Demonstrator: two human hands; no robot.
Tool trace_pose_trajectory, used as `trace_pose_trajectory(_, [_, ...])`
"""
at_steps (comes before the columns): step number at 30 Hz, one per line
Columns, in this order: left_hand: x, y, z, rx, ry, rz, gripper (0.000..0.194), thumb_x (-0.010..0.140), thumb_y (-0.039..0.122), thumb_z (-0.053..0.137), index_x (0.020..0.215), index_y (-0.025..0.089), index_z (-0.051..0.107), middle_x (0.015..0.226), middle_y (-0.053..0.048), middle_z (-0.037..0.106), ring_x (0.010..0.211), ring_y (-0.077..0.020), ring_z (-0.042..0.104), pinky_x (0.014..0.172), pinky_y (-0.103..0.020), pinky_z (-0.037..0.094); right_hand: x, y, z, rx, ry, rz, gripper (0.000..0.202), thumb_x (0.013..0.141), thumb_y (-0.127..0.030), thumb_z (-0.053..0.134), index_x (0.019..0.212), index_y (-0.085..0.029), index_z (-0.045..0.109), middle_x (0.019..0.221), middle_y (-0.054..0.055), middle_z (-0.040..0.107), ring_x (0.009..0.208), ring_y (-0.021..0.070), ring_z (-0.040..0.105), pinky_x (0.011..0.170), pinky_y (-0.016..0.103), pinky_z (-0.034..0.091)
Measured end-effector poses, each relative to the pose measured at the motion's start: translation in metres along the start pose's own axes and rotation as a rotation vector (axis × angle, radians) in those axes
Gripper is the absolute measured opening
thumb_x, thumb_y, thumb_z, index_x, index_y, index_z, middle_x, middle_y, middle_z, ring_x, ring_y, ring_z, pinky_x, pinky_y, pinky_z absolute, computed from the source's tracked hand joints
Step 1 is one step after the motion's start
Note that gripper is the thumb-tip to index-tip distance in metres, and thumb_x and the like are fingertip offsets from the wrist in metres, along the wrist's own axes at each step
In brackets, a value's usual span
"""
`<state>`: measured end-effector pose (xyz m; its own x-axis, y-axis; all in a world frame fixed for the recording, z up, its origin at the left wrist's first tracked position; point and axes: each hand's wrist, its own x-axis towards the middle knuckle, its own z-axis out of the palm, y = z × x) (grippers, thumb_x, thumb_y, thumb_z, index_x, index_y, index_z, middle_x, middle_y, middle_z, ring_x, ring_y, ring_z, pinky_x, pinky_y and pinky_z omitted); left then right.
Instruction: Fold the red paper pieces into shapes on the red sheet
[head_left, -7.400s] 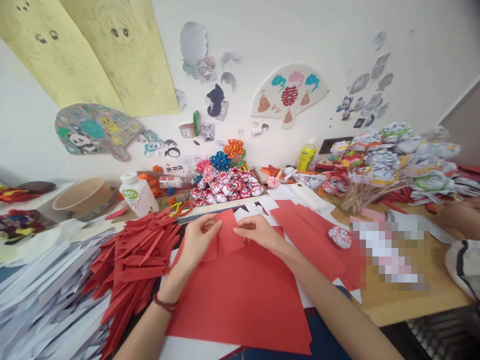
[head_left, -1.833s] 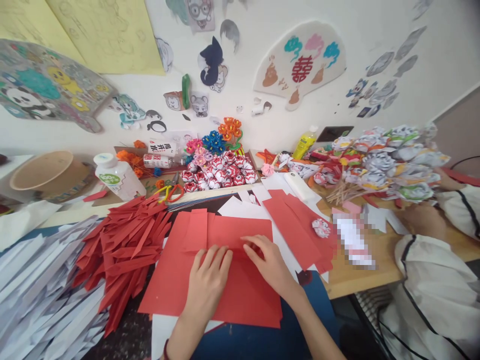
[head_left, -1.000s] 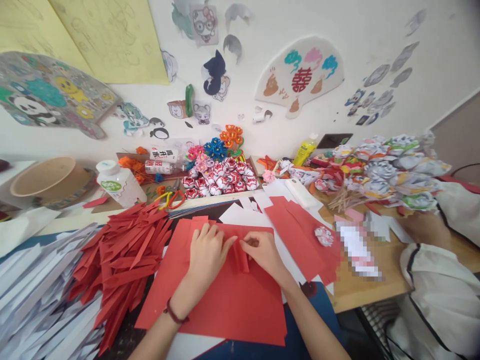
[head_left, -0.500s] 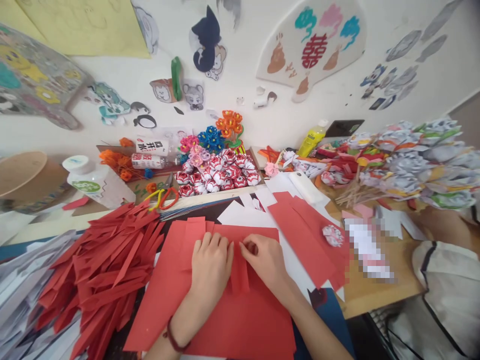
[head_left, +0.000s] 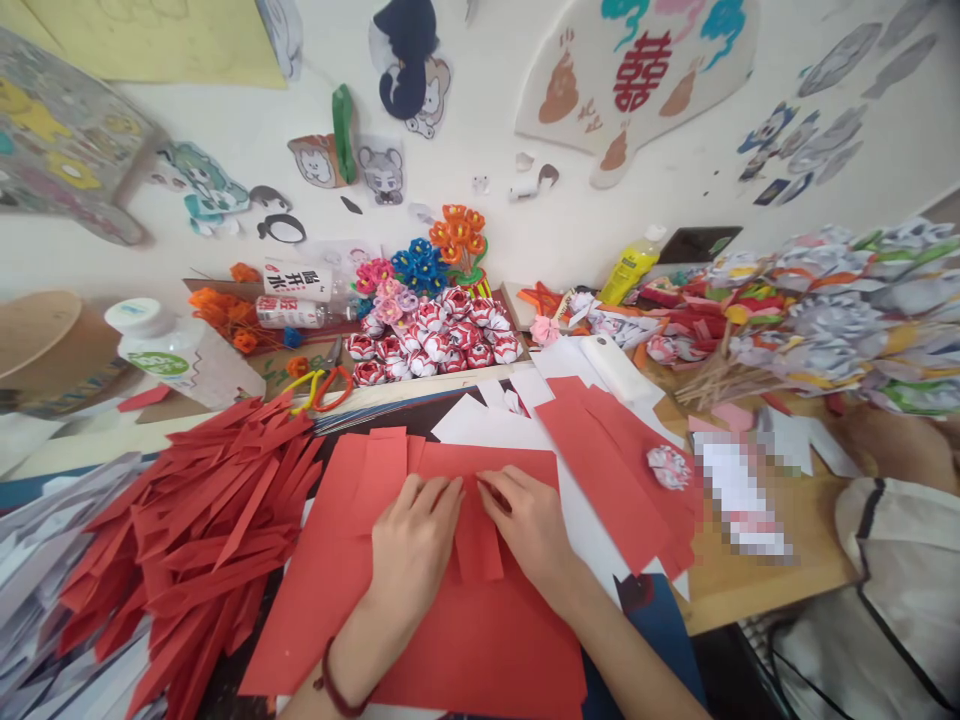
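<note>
Between my hands a narrow red paper strip (head_left: 478,545) lies over a stack of large red paper sheets (head_left: 480,640). My left hand (head_left: 417,535) pinches the strip's upper left edge with its fingers bent. Close to it, my right hand (head_left: 525,520) holds the upper right edge between thumb and finger. The fingertips of both hands nearly meet at the strip's top. More red strips (head_left: 384,470) rest on the sheets just left of my left hand. A big pile of folded red strips (head_left: 202,530) spreads farther left.
Folded white strips (head_left: 60,590) lie at the far left. Scissors (head_left: 326,388), a white bottle (head_left: 180,350) and red-white paper flowers (head_left: 442,340) stand behind the sheets. To the right are red paper pieces (head_left: 600,460), paper bouquets (head_left: 832,310) and a person's pale clothing (head_left: 900,580).
The left hand's fingers have straightened a little and shifted along the strip's top towards the right hand. The strip looks wider and flatter between the hands. The view has tilted slightly downward.
</note>
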<state>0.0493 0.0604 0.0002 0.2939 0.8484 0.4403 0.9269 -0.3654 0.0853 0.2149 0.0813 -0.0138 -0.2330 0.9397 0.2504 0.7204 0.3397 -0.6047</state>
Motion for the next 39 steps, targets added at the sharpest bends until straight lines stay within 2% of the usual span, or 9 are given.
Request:
trace_pose_trajectory(5, [-0.0059,-0.0008,0.0022,0.011,-0.046,-0.002,0.026,0.091,0.013,0.052,0.11,0.02,0.068,0.085,-0.004,0.068,0.077,-0.0178,0.054,0.056,-0.027,0.04,-0.0016,0.0032,-0.0007,-0.067,-0.027,-0.11,0.029,0.096,-0.013,0.043,0.108,-0.017,0.069,0.083,0.006,0.064,0.074,0.0178,0.061,0.068,0.03,0.05])
trace_pose_trajectory(10, [-0.0067,0.0009,0.0051,0.06,-0.066,0.046,0.027,0.09,0.009,0.05,0.11,0.016,0.067,0.081,-0.005,0.066,0.075,-0.018,0.053,0.057,-0.028,0.041,-0.0015,0.0027,-0.0033,-0.123,-0.037,-0.188,0.033,0.097,-0.012,0.04,0.111,-0.018,0.07,0.08,0.006,0.063,0.073,0.0175,0.059,0.067,0.031,0.049])
trace_pose_trajectory(13, [-0.0042,0.0,0.0036,0.043,-0.089,0.049,0.026,0.092,0.011,0.049,0.11,0.017,0.067,0.083,-0.006,0.065,0.075,-0.0172,0.053,0.056,-0.027,0.041,-0.0017,0.002,-0.0058,-0.123,-0.05,-0.209,0.034,0.098,-0.013,0.039,0.112,-0.019,0.069,0.081,0.007,0.063,0.074,0.0175,0.058,0.068,0.031,0.05])
trace_pose_trajectory(19, [-0.0001,-0.0054,-0.0014,-0.069,-0.156,0.009,0.025,0.094,0.017,0.048,0.107,0.023,0.068,0.086,-0.004,0.065,0.078,-0.0158,0.054,0.057,-0.024,0.041,-0.0026,0.0026,-0.0086,-0.094,-0.09,-0.217,0.034,0.1,-0.017,0.038,0.113,-0.022,0.069,0.083,0.006,0.062,0.076,0.0176,0.056,0.068,0.031,0.049])
trace_pose_trajectory(24, [-0.0019,-0.0075,-0.0006,-0.078,-0.15,-0.081,0.023,0.095,0.024,0.05,0.109,0.023,0.068,0.083,-0.003,0.064,0.078,-0.0157,0.056,0.055,-0.024,0.04,-0.0027,0.0022,-0.0091,-0.083,-0.115,-0.19,0.033,0.1,-0.018,0.039,0.117,-0.02,0.067,0.087,0.007,0.061,0.079,0.0187,0.055,0.071,0.032,0.049])
trace_pose_trajectory(30, [-0.0052,-0.0054,-0.0007,-0.014,-0.159,-0.037,0.026,0.093,0.018,0.05,0.112,0.024,0.067,0.081,-0.003,0.063,0.076,-0.0159,0.054,0.052,-0.025,0.036,-0.0031,0.0032,-0.0086,-0.096,-0.143,-0.178,0.034,0.101,-0.019,0.038,0.119,-0.021,0.066,0.087,0.006,0.059,0.08,0.0189,0.054,0.073,0.032,0.048])
trace_pose_trajectory(39, [-0.0063,-0.0034,-0.0028,0.126,-0.19,0.053,0.033,0.089,0.011,0.052,0.118,0.021,0.064,0.08,-0.003,0.06,0.074,-0.0172,0.052,0.052,-0.027,0.039,-0.0041,0.0038,-0.0091,-0.088,-0.173,-0.159,0.033,0.102,-0.018,0.036,0.109,-0.02,0.069,0.084,0.005,0.054,0.077,0.0167,0.05,0.073,0.028,0.045])
